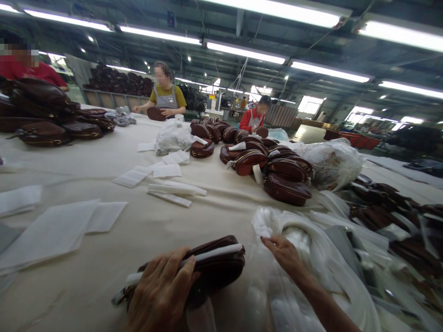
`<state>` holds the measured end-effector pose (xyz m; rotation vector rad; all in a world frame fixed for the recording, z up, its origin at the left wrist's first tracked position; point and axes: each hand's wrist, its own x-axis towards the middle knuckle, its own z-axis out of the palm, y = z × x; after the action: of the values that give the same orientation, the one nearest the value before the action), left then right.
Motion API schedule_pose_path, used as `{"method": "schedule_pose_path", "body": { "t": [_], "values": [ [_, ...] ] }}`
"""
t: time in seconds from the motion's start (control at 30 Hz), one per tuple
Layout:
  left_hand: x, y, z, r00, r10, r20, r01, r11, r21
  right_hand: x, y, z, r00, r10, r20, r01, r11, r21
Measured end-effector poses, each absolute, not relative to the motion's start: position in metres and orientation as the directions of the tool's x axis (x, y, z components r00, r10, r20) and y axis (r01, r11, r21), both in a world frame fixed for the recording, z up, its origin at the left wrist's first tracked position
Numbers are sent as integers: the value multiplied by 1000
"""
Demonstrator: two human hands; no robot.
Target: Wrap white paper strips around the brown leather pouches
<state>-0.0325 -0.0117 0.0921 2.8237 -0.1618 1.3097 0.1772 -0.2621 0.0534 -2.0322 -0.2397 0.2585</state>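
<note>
A dark brown leather bag (221, 269) lies on its side on the cloth-covered table, close in front of me. Along its top edge runs a strip of white foam sheet (221, 251). My left hand (162, 286) is wrapped over the bag's left part, thumb and fingers on the strip. To the right, my right hand (285, 251) reaches to a pile of clear plastic bags (266, 223), its fingertips pinched on the edge of the plastic. The bag's far left end is partly hidden under my left hand.
White foam sheets (65, 230) lie at the left, smaller pieces (166, 170) further back. Finished-looking brown bags (287, 189) are heaped mid-table, with a plastic bundle (334, 161) beside them. More brown bags (44, 133) are stacked far left. Several people work beyond the table.
</note>
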Motion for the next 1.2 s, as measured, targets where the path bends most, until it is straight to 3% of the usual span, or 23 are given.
{"method": "schedule_pose_path", "body": {
  "t": [0.1, 0.17, 0.3, 0.43, 0.5, 0.6, 0.67, 0.77, 0.93, 1.2],
  "values": [
    [-32, -12, 93, 647, -82, 758, -107, -994, -16, 173, -263, 73, 880, 358, 313, 473, -582, -661],
    [-32, -13, 95, 652, -82, 754, -111, -994, -12, 173, -258, 85, 760, 480, 437, 649, -559, -516],
    [-31, -14, 96, 653, -74, 754, -122, -993, 8, 184, -233, 96, 719, 621, 313, 644, -425, -636],
    [-33, -12, 99, 639, -81, 765, -209, -975, 72, 190, -196, 100, 662, 700, 269, 673, -396, -625],
    [-34, -11, 103, 650, -87, 755, -265, -957, 118, 183, -177, 108, 498, 777, 384, 812, -263, -521],
    [-35, -8, 107, 703, -81, 707, -305, -932, 197, 169, -153, 123, 16, 825, 565, 977, 107, -184],
    [-35, -5, 108, 740, -28, 672, -279, -922, 268, 164, -142, 129, -237, 794, 559, 958, 286, 0],
    [-33, -3, 108, 761, 89, 643, -190, -917, 352, 166, -132, 136, -395, 794, 462, 915, 385, 120],
    [-29, -3, 112, 808, 87, 583, -206, -885, 418, 170, -122, 147, -543, 781, 308, 839, 504, 203],
    [-23, 3, 102, 761, 41, 648, -278, -881, 382, 173, -108, 131, -582, 769, 265, 812, 532, 238]
  ]
}}
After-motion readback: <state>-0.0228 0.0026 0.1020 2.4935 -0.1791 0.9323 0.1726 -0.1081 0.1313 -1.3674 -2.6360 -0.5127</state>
